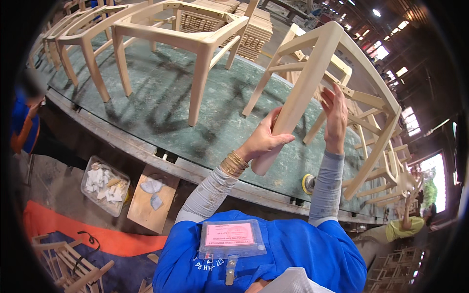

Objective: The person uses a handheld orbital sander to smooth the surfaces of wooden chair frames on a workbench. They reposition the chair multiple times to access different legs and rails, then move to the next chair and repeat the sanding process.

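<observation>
A pale, unpainted wooden chair frame is tilted on the green worktable, one thick leg slanting down toward me. Around the lower part of that leg my left hand is wrapped, thumb across the near face. My right hand is raised on the leg's right side, fingers stretched out, palm turned toward the wood. It holds nothing; whether its fingertips touch the frame I cannot tell. A round tool with a yellow rim, perhaps a sander, lies by the table's near edge beside my right forearm.
More chair frames stand on the green table to the left, others at the right. Slatted wood stacks lie beyond. Below the table's edge are a bin of scraps and a board. Other people are at both sides.
</observation>
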{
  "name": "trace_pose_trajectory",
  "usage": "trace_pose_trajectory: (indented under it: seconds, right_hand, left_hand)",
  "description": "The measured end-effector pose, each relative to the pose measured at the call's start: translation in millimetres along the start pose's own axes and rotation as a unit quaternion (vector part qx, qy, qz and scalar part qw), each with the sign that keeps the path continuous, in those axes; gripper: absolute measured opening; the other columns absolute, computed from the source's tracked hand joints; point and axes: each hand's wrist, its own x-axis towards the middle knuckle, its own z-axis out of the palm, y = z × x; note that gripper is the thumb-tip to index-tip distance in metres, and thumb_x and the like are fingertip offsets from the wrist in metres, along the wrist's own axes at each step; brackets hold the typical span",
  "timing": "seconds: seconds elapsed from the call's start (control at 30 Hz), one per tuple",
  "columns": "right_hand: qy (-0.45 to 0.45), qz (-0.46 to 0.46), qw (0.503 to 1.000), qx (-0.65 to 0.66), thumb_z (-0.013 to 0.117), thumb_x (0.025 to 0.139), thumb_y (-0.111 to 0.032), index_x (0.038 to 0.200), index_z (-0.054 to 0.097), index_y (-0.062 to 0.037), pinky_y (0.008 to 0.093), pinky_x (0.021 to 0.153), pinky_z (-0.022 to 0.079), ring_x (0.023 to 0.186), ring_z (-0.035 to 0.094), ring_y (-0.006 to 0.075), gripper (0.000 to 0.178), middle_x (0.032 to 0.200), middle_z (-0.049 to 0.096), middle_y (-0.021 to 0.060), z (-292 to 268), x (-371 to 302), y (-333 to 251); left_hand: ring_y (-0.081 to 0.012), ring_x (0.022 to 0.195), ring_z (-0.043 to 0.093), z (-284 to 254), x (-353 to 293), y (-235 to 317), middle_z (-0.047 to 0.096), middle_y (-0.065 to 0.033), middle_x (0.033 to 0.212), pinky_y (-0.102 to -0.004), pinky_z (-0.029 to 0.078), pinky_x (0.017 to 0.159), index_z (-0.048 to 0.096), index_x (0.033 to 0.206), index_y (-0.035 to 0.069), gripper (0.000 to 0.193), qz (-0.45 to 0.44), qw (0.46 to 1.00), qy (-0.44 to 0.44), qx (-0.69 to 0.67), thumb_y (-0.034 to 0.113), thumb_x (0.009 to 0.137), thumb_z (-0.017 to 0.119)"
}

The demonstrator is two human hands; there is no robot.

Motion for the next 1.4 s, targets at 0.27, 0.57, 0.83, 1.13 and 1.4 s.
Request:
trace_pose_trajectory:
  seconds: [0.27, 0.57, 0.83, 1.13, 1.4]
  right_hand:
    - [-0.133, 0.097, 0.981, 0.104, 0.051, 0.095, -0.026, 0.118, 0.047, -0.0008, 0.0337, 0.072, 0.055, 0.086, 0.064, 0.0210, 0.034, 0.099, 0.060, 0.0117, 47, 18, -16]
    - [-0.116, 0.097, 0.985, 0.087, 0.048, 0.096, -0.030, 0.119, 0.050, 0.0000, 0.0338, 0.070, 0.057, 0.085, 0.065, 0.0224, 0.038, 0.103, 0.063, 0.0130, 47, 33, -19]
    - [-0.078, 0.186, 0.975, 0.098, 0.047, 0.096, -0.036, 0.135, 0.042, -0.0100, 0.0353, 0.088, 0.044, 0.110, 0.053, 0.0201, 0.048, 0.121, 0.055, 0.0068, -20, 10, 50]
    - [0.079, 0.337, 0.708, -0.615, 0.083, 0.053, -0.038, 0.138, 0.033, -0.0035, 0.0427, 0.097, 0.040, 0.113, 0.052, 0.0363, 0.105, 0.119, 0.056, 0.0240, -228, -169, 246]
    - [-0.021, 0.463, 0.720, -0.517, 0.082, 0.051, -0.037, 0.143, 0.025, -0.0219, 0.0508, 0.101, 0.034, 0.122, 0.043, 0.0398, 0.109, 0.141, 0.029, 0.0239, -266, -210, 294]
  left_hand:
    - [-0.0177, 0.114, 0.048, -27, -4, -2, 0.047, -0.0100, 0.128, -0.0322, 0.042, 0.095, 0.030, 0.141, 0.005, 0.060, -0.057, 0.988, -0.068, -0.124, 0.021, 0.090, 0.057]
    - [-0.0202, 0.104, 0.058, -95, -23, -56, 0.056, -0.0111, 0.118, -0.0323, 0.046, 0.089, 0.037, 0.138, 0.004, 0.049, -0.133, 0.976, -0.017, -0.172, 0.026, 0.096, 0.046]
    - [-0.0133, 0.102, 0.050, -14, -26, -26, 0.053, -0.0068, 0.112, -0.0287, 0.040, 0.090, 0.040, 0.131, 0.000, 0.070, -0.033, 0.996, -0.040, -0.076, 0.019, 0.072, 0.074]
    - [-0.0119, 0.095, 0.049, -5, -29, -29, 0.051, -0.0039, 0.105, -0.0270, 0.040, 0.085, 0.043, 0.127, 0.000, 0.066, -0.055, 0.998, -0.011, -0.034, 0.017, 0.070, 0.072]
    - [-0.0098, 0.075, 0.054, 6, -32, -29, 0.053, -0.0028, 0.089, -0.0256, 0.047, 0.066, 0.038, 0.130, 0.001, 0.069, -0.118, 0.993, 0.007, -0.006, 0.014, 0.070, 0.071]
